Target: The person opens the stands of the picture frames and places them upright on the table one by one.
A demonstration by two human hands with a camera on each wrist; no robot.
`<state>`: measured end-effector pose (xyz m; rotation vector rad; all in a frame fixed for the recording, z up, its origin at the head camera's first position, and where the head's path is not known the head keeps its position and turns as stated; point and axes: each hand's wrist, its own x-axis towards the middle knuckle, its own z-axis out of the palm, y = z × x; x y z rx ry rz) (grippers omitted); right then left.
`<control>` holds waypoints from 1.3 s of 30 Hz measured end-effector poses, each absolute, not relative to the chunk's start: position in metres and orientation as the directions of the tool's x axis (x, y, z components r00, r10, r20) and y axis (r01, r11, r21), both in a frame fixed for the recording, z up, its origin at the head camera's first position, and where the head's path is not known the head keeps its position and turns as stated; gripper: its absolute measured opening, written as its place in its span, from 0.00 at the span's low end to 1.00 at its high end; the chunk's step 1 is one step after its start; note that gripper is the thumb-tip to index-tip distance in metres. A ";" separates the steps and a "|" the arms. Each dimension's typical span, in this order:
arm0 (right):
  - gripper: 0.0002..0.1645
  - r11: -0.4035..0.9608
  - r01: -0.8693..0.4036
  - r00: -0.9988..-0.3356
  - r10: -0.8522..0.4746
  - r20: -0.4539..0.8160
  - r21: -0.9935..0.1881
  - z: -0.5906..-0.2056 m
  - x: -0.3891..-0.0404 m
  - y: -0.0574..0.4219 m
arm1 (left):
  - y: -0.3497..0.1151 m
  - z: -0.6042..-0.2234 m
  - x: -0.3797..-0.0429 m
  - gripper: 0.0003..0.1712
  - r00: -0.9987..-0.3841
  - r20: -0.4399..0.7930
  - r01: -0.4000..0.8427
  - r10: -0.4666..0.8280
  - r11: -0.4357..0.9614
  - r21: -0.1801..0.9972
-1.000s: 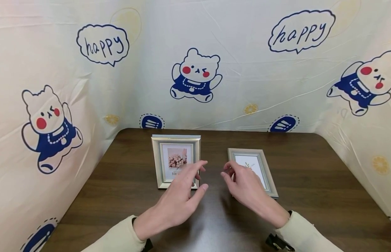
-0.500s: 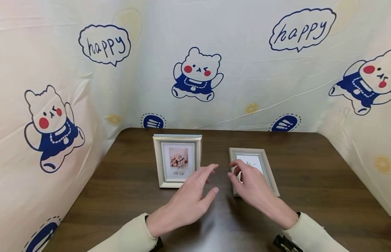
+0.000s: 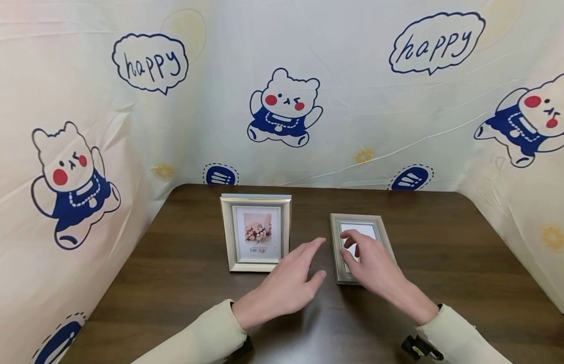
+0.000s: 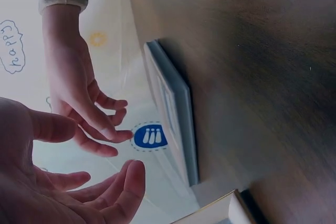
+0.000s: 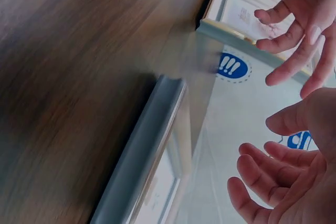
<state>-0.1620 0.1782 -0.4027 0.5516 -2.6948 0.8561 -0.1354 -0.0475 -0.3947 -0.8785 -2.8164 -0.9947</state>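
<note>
Silvery upright frame [image 3: 256, 232] stands on the surface [image 3: 168, 283]. Near its right lower corner, the left hand [image 3: 286, 283] holds nothing, fingers nearly straight; right of that frame, a flat frame [image 3: 337, 253] lies below the right hand [image 3: 375, 265], empty fingers loosely bent.

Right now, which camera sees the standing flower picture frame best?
The head view: the standing flower picture frame faces it, pink flowers and "free style" lettering plain, though the left hand hides a lower corner. The right wrist view shows it slanted, partly behind that hand; the left wrist view catches only a corner.
</note>
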 end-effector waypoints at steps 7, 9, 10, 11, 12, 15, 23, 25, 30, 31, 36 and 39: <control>0.22 0.789 -0.402 -0.908 -0.277 0.315 -0.464 -0.406 -0.165 0.192 | -0.037 -0.403 -0.147 0.39 -0.849 0.150 0.495 0.506 0.664 0.561; 0.25 0.797 -0.395 -0.911 -0.273 0.309 -0.457 -0.408 -0.165 0.197 | -0.034 -0.405 -0.151 0.40 -0.846 0.143 0.498 0.514 0.662 0.560; 0.26 0.799 -0.393 -0.911 -0.272 0.309 -0.455 -0.409 -0.166 0.199 | -0.032 -0.405 -0.153 0.40 -0.845 0.141 0.498 0.516 0.662 0.560; 0.27 0.801 -0.393 -0.911 -0.273 0.309 -0.452 -0.410 -0.166 0.202 | -0.030 -0.405 -0.155 0.40 -0.845 0.139 0.497 0.517 0.662 0.562; 0.27 0.802 -0.395 -0.910 -0.275 0.310 -0.448 -0.411 -0.167 0.204 | -0.029 -0.406 -0.157 0.40 -0.845 0.135 0.494 0.517 0.661 0.565; 0.28 0.803 -0.398 -0.908 -0.276 0.315 -0.444 -0.415 -0.169 0.210 | -0.024 -0.408 -0.163 0.39 -0.851 0.131 0.486 0.509 0.668 0.563; 0.33 0.815 -0.397 -0.906 -0.272 0.325 -0.423 -0.418 -0.173 0.219 | -0.015 -0.418 -0.175 0.39 -0.859 0.115 0.469 0.499 0.678 0.566; 0.35 0.822 -0.385 -0.911 -0.267 0.315 -0.418 -0.419 -0.174 0.220 | -0.014 -0.419 -0.179 0.39 -0.862 0.105 0.460 0.496 0.678 0.573; 0.39 0.840 -0.340 -0.934 -0.247 0.259 -0.424 -0.422 -0.176 0.229 | -0.010 -0.421 -0.188 0.39 -0.874 0.068 0.426 0.482 0.689 0.587; 0.39 0.843 -0.330 -0.938 -0.243 0.246 -0.425 -0.423 -0.177 0.231 | -0.009 -0.421 -0.189 0.39 -0.875 0.062 0.421 0.480 0.691 0.587; 0.39 0.859 -0.314 -0.945 -0.242 0.219 -0.404 -0.425 -0.179 0.241 | -0.003 -0.427 -0.197 0.39 -0.879 0.045 0.410 0.475 0.702 0.582; 0.40 0.875 -0.310 -0.946 -0.244 0.215 -0.372 -0.426 -0.180 0.248 | 0.000 -0.429 -0.201 0.38 -0.877 0.034 0.408 0.480 0.705 0.579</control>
